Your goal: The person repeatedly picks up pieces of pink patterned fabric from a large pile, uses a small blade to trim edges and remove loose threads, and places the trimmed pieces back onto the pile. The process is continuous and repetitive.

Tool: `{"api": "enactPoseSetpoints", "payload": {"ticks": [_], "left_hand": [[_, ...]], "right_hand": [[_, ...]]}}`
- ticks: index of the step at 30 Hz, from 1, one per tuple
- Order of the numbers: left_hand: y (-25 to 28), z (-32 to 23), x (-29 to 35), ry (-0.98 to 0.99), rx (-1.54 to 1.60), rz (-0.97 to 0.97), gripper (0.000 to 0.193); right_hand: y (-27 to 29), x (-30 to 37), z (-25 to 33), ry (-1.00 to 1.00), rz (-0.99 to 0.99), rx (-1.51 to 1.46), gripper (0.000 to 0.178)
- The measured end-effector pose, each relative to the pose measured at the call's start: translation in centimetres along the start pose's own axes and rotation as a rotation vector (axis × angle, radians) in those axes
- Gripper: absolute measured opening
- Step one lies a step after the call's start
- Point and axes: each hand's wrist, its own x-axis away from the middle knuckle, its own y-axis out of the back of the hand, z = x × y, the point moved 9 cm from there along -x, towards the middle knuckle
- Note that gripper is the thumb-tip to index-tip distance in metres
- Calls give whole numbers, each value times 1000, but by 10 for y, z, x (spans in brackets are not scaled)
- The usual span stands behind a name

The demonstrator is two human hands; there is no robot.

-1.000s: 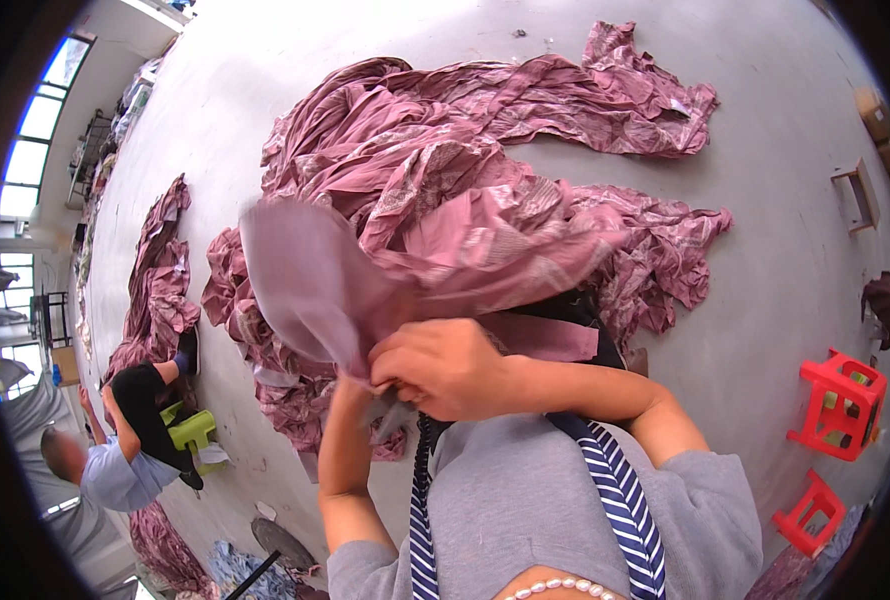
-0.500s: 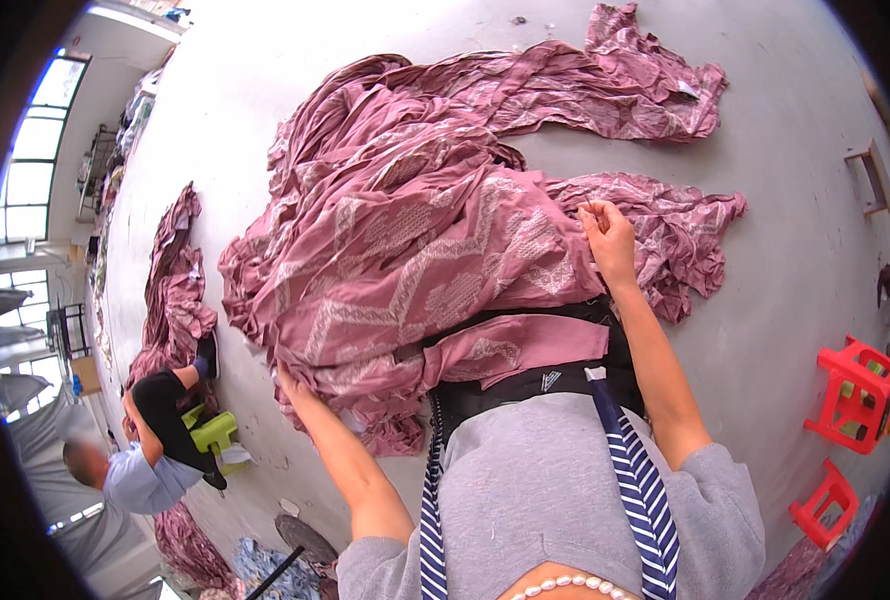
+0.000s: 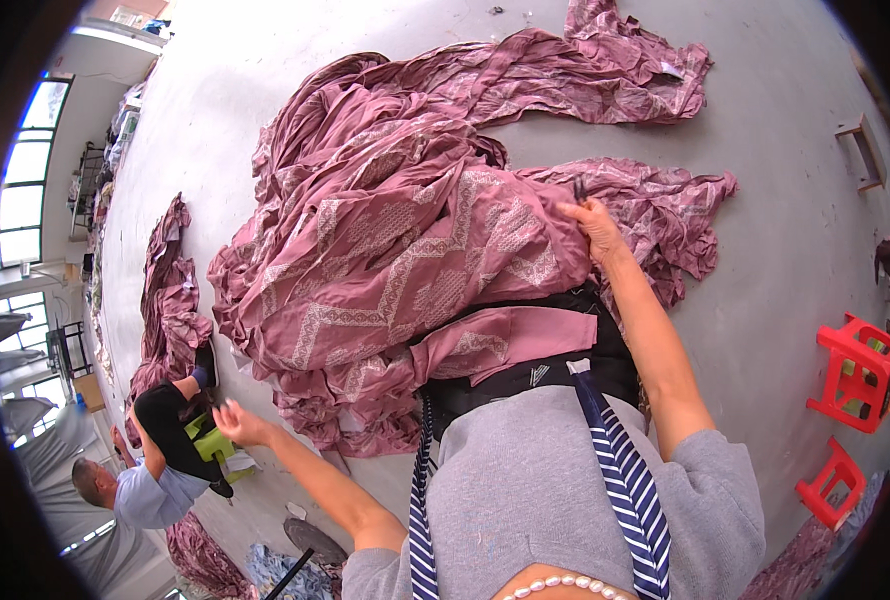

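Note:
A big heap of dusty-pink cloth (image 3: 395, 250) with a pale zigzag pattern lies in front of me and reaches over my lap. A plainer pink strip of it (image 3: 525, 335) rests on my black apron (image 3: 555, 370). At the heap's right side, my right hand (image 3: 597, 232) is closed round a small dark pointed tool (image 3: 579, 188), which sticks up past the fingers; its exact kind is too small to tell. My left hand (image 3: 242, 424) is held out to the left, off the cloth, fingers loosely bent and apart, with nothing visible in them.
Two red plastic stools (image 3: 858, 373) stand on the right, below a small wooden frame (image 3: 862, 153). To the left a person (image 3: 160, 480) sits on a green stool (image 3: 215, 445) beside another pink cloth pile (image 3: 170, 310). Blue cloth (image 3: 290, 572) lies lower left.
My left hand has let go of the cloth's left edge and swung out to the left. My right hand has turned, and the dark tool now shows above its fingers.

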Motion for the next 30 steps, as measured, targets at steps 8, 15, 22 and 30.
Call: {"api": "enactPoseSetpoints", "payload": {"ticks": [8, 15, 22, 30], "left_hand": [[-168, -258, 278, 297, 665, 1458, 52], [-207, -230, 375, 647, 684, 1659, 65], [-209, -228, 362, 570, 786, 1414, 61], [-180, -223, 313, 77, 407, 1254, 52]], "right_hand": [[-152, 109, 89, 846, 367, 896, 43], [-152, 135, 42, 939, 345, 1304, 49], [-149, 156, 40, 1054, 315, 1394, 52], [-84, 158, 58, 824, 73, 1309, 24]]}}
